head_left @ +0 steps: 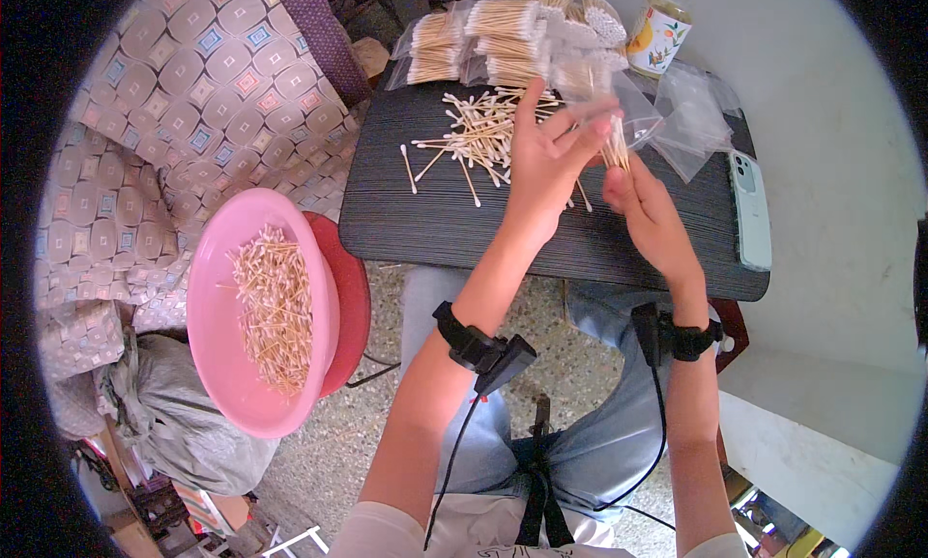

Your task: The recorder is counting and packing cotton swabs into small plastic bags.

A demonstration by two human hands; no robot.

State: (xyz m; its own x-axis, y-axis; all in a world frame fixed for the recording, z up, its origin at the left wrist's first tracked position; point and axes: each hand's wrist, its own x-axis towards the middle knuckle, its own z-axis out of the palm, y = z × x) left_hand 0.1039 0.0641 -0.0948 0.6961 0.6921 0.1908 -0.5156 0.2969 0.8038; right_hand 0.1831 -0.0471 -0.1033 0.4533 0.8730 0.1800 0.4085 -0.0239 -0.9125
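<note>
My right hand (650, 215) grips a small bundle of cotton swabs (615, 150), white tips pointing up, above the table's right half. Beside it, my left hand (551, 162) pinches a clear plastic bag (633, 114) near the tips of that bundle. How far the swabs reach into the bag I cannot tell. Behind and below my left hand lies a loose pile of cotton swabs (474, 131) on the dark table (435, 220), a few scattered toward its left edge.
Filled bags of swabs (503, 38) stand along the table's far side, by a glass jar (660, 27). Flat clear bags (691, 118) and a pale phone (751, 210) lie at right. A pink basin (208, 336) of swabs rests on a red stool (350, 302) at left.
</note>
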